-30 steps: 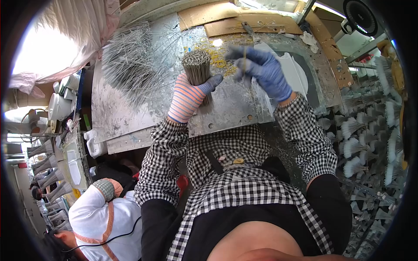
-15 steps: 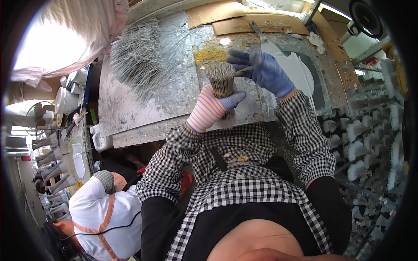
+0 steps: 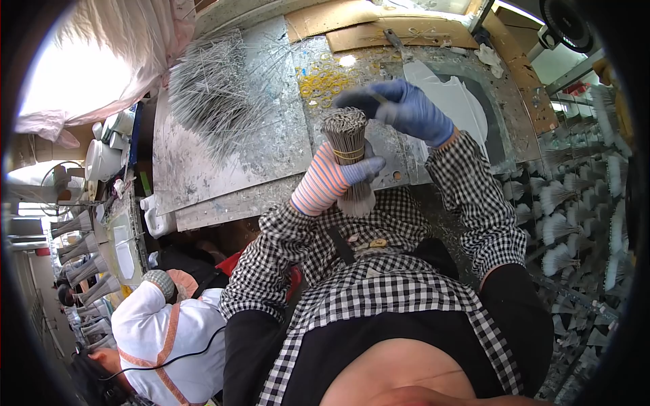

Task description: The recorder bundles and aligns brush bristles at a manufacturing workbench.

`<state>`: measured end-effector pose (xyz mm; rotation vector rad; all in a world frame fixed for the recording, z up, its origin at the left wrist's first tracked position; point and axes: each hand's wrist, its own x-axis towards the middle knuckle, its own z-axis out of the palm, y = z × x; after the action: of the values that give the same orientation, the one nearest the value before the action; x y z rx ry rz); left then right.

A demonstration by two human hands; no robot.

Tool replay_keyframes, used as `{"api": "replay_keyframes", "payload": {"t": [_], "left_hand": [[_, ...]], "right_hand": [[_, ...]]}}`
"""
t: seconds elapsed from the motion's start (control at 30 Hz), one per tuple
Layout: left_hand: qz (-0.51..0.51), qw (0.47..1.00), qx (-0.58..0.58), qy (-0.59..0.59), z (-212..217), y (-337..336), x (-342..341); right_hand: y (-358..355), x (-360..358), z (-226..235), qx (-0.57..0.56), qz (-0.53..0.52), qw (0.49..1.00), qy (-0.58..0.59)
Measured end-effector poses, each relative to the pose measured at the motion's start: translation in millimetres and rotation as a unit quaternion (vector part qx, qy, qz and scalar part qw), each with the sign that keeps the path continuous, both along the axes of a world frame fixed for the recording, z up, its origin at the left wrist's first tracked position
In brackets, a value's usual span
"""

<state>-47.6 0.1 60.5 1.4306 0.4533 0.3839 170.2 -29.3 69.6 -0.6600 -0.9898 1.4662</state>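
My left hand point(image 3: 332, 172), in an orange-and-blue striped glove with bluish fingertips, is wrapped round a thick bundle of grey bristle strands point(image 3: 346, 128). A yellow rubber band point(image 3: 348, 155) circles the bundle just above my fingers. The bundle's top end points away from me; its paler lower end shows below my hand, near my checked apron. My right hand point(image 3: 409, 111), in a blue glove, hovers beside and just beyond the bundle's top. Motion smears its fingers, and a small tan streak shows among them, too blurred to name.
Loose grey strands point(image 3: 210, 88) lie heaped on the worktable point(image 3: 196, 183) at the left. Beyond the bundle are scattered yellow rubber bands point(image 3: 321, 84), a scraper point(image 3: 396, 44) and cardboard point(image 3: 359, 37). White-tipped bristle bundles point(image 3: 558, 223) hang at the right. Another person point(image 3: 169, 331) sits at the left.
My left hand has drawn the bundle slightly closer to me, so more of its pale lower end shows. My right hand has shifted slightly left and swung its fingers over toward the bundle's far end.
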Motion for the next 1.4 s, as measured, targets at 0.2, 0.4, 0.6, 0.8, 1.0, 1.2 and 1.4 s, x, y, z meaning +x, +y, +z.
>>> {"api": "replay_keyframes", "payload": {"t": [0.2, 0.4, 0.6, 0.8, 1.0, 1.2, 1.4], "left_hand": [[0.077, 0.992, 0.046, -0.092, -39.4, -20.7, -18.1], [0.246, 0.963, -0.106, -0.038, -59.0, -57.7, -77.0], [0.384, 0.808, -0.331, -0.300, -63.4, -96.9, -130.9], [0.385, 0.506, -0.643, -0.427, -117.6, -121.6, -140.4], [0.381, 0.454, -0.678, -0.434, -135.7, -125.6, -137.0], [0.431, 0.464, -0.674, -0.380, -145.0, -126.0, -138.4], [0.465, 0.476, -0.652, -0.363, -145.1, -126.9, -137.3]], "right_hand": [[-23.9, -73.3, 57.8, 0.377, 0.027, 0.748, -0.546], [-8.3, -137.1, 23.3, 0.382, -0.176, 0.795, -0.437], [-6.4, -112.0, 3.6, 0.192, -0.147, 0.891, -0.385], [-33.3, -100.6, -84.7, -0.026, -0.127, 0.842, -0.524], [-41.8, -102.4, -128.0, 0.021, -0.186, 0.836, -0.516], [-44.1, -101.8, -131.8, 0.030, -0.191, 0.851, -0.489], [-46.6, -100.5, -130.2, 0.038, -0.184, 0.855, -0.484]]}}
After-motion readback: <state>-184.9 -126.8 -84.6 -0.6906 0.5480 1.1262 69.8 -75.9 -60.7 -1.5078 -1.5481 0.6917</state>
